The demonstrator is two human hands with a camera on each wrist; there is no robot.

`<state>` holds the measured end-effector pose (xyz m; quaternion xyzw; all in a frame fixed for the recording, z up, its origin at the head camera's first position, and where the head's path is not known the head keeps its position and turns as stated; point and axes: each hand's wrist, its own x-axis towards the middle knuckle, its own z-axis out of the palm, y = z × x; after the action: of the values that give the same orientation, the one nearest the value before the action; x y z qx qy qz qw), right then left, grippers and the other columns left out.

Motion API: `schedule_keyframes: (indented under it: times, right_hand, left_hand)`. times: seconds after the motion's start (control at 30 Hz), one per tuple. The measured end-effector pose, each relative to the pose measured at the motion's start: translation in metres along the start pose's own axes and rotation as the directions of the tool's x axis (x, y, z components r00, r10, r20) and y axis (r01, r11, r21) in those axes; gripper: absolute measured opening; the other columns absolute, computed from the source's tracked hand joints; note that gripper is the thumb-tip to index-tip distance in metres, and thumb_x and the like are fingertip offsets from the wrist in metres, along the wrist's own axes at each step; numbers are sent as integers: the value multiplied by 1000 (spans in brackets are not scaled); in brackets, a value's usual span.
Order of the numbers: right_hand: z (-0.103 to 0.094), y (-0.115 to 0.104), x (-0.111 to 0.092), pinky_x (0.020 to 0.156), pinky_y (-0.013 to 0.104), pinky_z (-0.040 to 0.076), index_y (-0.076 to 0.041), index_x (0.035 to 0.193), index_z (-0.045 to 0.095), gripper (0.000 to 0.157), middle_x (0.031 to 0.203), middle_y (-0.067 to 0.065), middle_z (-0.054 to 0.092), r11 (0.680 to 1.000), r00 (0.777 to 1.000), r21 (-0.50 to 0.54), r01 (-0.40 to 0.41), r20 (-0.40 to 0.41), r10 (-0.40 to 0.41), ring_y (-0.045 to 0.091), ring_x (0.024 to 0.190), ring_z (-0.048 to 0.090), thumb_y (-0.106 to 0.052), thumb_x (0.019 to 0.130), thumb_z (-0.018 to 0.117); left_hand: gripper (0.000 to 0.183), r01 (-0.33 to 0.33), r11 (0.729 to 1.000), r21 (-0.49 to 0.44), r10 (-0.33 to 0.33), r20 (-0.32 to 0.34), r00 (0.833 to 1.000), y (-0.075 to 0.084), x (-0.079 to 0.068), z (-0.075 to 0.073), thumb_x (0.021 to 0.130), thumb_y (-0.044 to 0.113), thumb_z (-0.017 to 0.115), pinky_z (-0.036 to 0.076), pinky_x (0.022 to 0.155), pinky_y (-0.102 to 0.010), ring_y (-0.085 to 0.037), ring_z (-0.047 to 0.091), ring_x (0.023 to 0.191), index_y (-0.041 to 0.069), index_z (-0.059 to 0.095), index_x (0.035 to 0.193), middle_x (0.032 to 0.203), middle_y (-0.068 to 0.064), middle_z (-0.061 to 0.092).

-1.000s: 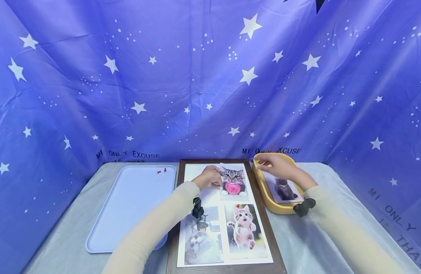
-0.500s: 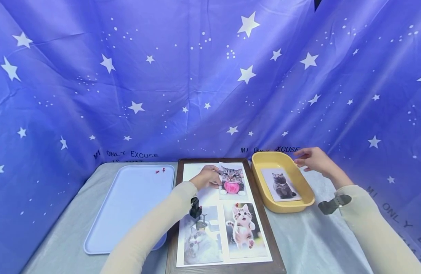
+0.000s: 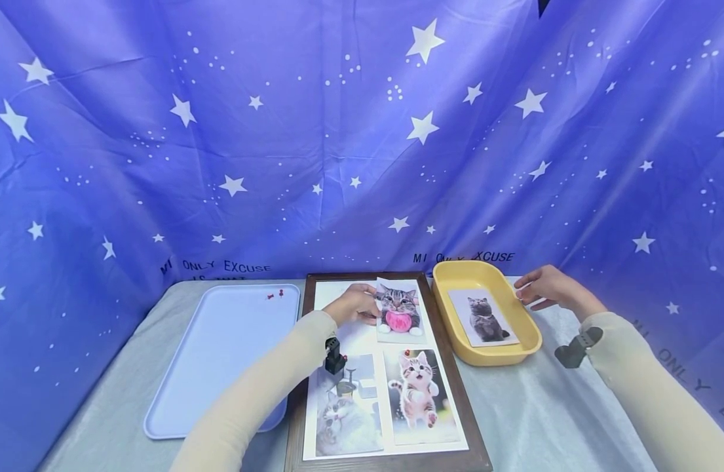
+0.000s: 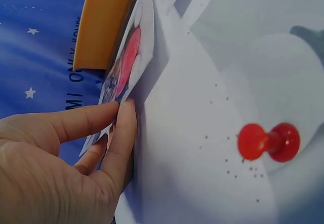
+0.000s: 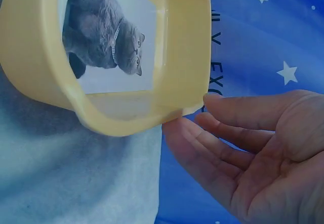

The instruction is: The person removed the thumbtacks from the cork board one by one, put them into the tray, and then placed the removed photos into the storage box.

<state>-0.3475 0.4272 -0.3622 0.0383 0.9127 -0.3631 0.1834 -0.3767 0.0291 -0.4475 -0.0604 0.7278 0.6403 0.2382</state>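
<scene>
My left hand (image 3: 358, 303) pinches the left edge of a cat photo (image 3: 399, 311) between thumb and fingers. The photo shows a tabby with a pink ball and lies over the upper right of a brown-framed white board (image 3: 348, 344); in the left wrist view it slants up from the surface. Beside the yellow tray (image 3: 500, 357), my right hand (image 3: 553, 288) has loosely bent fingers, fingertips right at the outside of the rim. A grey cat photo (image 5: 104, 36) lies in that tray.
Below on the board are a pale cat photo (image 3: 348, 423) and a leaping kitten photo (image 3: 420, 400); red push pins (image 4: 268, 142) stand at their tops. A light blue tray (image 3: 220, 367) with two red push pins (image 3: 281, 292) lies left. A starry blue curtain (image 3: 314, 131) hangs behind.
My right hand has moved right, from over the yellow tray to its outer right side, then slightly down to the rim. My left hand keeps hold of the tabby photo in place.
</scene>
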Motion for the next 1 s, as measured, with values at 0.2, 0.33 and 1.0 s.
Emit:
schedule_keyframes:
  times: [0.2, 0.33, 1.0]
  right_hand:
    - [2, 6, 5, 85, 43, 63, 24, 127, 52, 41, 85, 4, 73, 998, 999, 61, -28, 22, 27, 15, 82, 70, 6, 92, 62]
    - [4, 9, 5, 80, 38, 64, 25, 123, 53, 37, 80, 1, 72, 996, 999, 89, -20, 31, 17, 13, 79, 70, 8, 91, 62]
    - [7, 16, 7, 79, 35, 64, 22, 127, 56, 42, 85, 0, 76, 992, 1000, 126, -22, 5, 21, 10, 77, 70, 5, 89, 67]
  left_hand:
    - [64, 10, 1000, -27, -9, 45, 999, 5, -2, -5, 81, -25, 62, 64, 82, -35, -22, 63, 79, -3, 49, 139, 92, -14, 59]
    - [65, -1, 1000, -30, 3, 57, 998, 10, -4, -8, 83, -22, 62, 62, 90, -38, -23, 65, 85, -1, 48, 143, 104, -19, 64]
    - [69, 0, 992, -129, 22, 169, 985, 50, -15, -25, 92, -16, 57, 49, 111, -48, -34, 61, 124, 5, 37, 154, 150, -26, 48]
